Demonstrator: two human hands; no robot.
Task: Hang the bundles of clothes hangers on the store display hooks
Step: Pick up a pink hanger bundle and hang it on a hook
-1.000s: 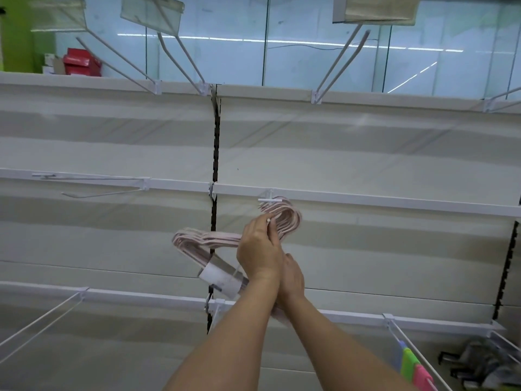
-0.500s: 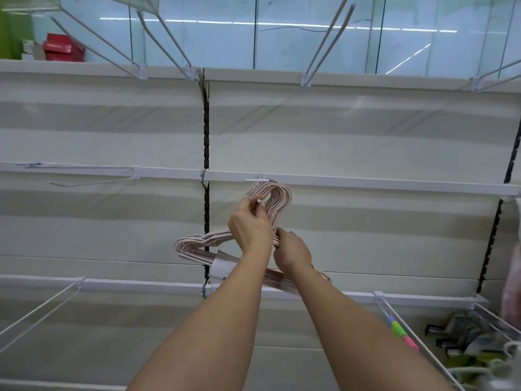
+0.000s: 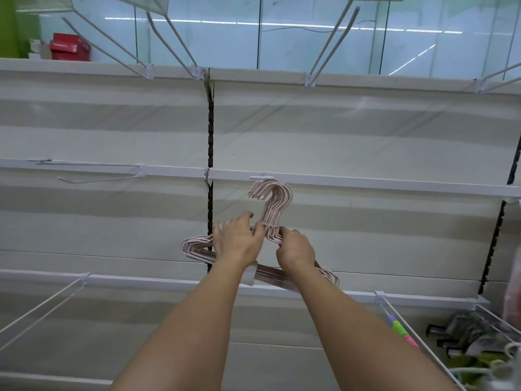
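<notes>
Head view: a bundle of pale pink wire clothes hangers (image 3: 275, 218) hangs with its hook tops over a short white display hook (image 3: 260, 178) on the middle rail of a white shelving wall (image 3: 366, 142). The left hand (image 3: 236, 244) lies on the bundle's left shoulder with fingers spread and loose, clasping nothing. The right hand (image 3: 296, 251) curls round the wires just below the necks. The long axis runs left to right, sloping down to the right; the hooks point upward and open leftward. It looks light and stiff but rattly and loosely bound, so holding near the tied neck seems safest.
</notes>
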